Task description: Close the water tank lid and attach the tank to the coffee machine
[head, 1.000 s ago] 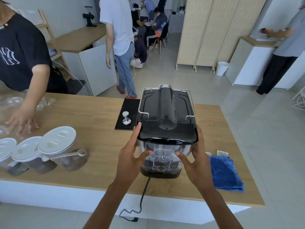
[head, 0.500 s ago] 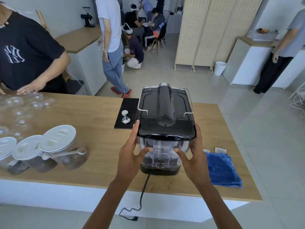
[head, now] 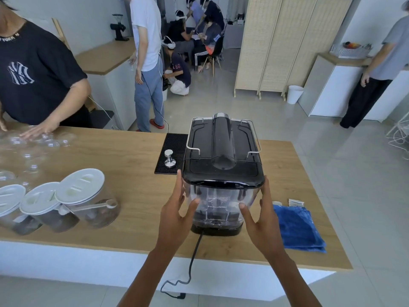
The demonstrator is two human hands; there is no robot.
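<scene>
Single view only: head camera, worn on your head, wide-angle. You look forward and down from standing height at near edge of wooden counter (head: 124, 156). Coffee machine (head: 223, 151) sits centre frame, close, its back toward you. Your forearms enter from bottom edge. Lens bends straight lines near frame borders. Beyond counter, view runs across tiled floor to folding screen (head: 287, 41) at far wall.

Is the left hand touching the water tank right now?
Touching. In the head view the left hand has its thumb pressed on the clear tank, fingers along its side.
</scene>
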